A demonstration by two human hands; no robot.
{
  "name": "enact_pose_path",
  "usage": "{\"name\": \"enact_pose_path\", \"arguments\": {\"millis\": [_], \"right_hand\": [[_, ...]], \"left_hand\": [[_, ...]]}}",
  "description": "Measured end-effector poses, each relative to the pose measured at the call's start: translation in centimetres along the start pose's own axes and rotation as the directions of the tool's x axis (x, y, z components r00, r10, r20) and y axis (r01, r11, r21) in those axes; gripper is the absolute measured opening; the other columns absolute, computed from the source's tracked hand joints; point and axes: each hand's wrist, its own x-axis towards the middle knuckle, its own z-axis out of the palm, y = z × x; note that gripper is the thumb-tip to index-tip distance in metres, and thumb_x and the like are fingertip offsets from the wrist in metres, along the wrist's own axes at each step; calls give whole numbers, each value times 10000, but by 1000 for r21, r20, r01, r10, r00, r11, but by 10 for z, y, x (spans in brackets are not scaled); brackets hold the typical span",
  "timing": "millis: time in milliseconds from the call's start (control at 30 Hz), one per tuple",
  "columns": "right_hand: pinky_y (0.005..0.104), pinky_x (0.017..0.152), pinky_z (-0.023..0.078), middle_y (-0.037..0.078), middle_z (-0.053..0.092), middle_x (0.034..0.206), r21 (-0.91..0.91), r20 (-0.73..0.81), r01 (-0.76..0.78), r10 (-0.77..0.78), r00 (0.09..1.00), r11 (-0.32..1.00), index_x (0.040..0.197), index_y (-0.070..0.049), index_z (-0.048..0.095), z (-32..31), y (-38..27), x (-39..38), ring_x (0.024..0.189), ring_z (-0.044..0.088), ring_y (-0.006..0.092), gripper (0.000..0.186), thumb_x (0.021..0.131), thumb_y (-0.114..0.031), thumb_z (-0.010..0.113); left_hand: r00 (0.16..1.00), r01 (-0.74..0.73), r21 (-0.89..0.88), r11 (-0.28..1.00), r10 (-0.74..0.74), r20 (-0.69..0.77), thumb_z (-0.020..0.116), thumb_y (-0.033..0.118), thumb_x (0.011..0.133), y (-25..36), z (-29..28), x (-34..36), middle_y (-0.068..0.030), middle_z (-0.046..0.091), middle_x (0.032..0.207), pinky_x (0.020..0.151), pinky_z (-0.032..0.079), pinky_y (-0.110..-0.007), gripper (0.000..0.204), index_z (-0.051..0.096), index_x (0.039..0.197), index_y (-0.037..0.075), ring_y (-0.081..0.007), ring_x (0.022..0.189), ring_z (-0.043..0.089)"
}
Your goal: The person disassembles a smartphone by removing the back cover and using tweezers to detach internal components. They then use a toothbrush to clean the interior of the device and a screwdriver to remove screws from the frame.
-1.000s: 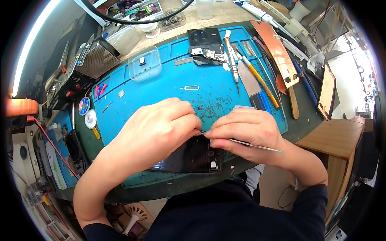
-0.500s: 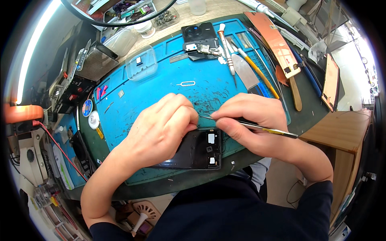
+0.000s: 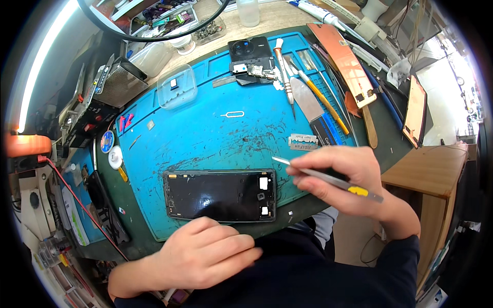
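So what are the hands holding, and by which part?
Right hand: slim grey tool, held by its front part, just behind the tip. Left hand: palm hidden, can't tell.

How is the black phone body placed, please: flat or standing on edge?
Flat: the black phone body shows its broad face upward, all four corners in view.

A single fisheye view looks steeply down from the wearer's head, fairly near the worktop (image 3: 134, 218) (straight edges bow toward the rim), with the torso (image 3: 308, 272) at six o'clock.
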Motion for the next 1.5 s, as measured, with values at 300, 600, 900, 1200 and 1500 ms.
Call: {"name": "enact_pose_path", "arguments": {"millis": [300,600,900,1200,1500], "right_hand": [[341,671,604,129,782,908,-170,9,266,-268,963,949,1007,14,773,10,11,1,787,774,267,171,888,-68,863],[338,742,616,110,810,943,-165,29,149,-146,989,975,1022,-26,802,10,7,3,845,798,256,123,916,-74,839],[351,689,609,122,781,923,-184,48,185,-179,983,965,1010,1,780,9,9,5,806,771,268,177,875,-65,873],[337,702,624,125,792,1005,-141,96,198,-186,978,970,1066,1,795,2,10,5,837,778,257,246,849,-64,891],[330,679,626,125,793,1036,-114,127,182,-167,978,977,1141,-23,785,5,11,6,839,790,266,311,860,-89,901]], "left_hand": [[921,361,331,872,-277,-274,801,143,897,2,35,-23,-117,723,1368,1109,524,-477,356,779,1237,42,-303,1298,658],[919,352,297,887,-269,-287,804,132,879,-3,39,-27,-127,741,1340,1086,534,-471,356,788,1219,27,-313,1294,669],[923,345,296,891,-265,-278,766,146,926,-5,37,-28,-122,755,1318,1068,541,-457,311,792,1212,27,-306,1270,686],[933,335,258,906,-282,-222,783,136,865,-5,37,-34,-169,738,1329,1100,506,-530,346,785,1186,7,-382,1294,658],[943,322,279,905,-281,-176,745,187,951,-6,34,-37,-143,751,1300,1084,509,-504,267,801,1164,36,-350,1257,674]]}}
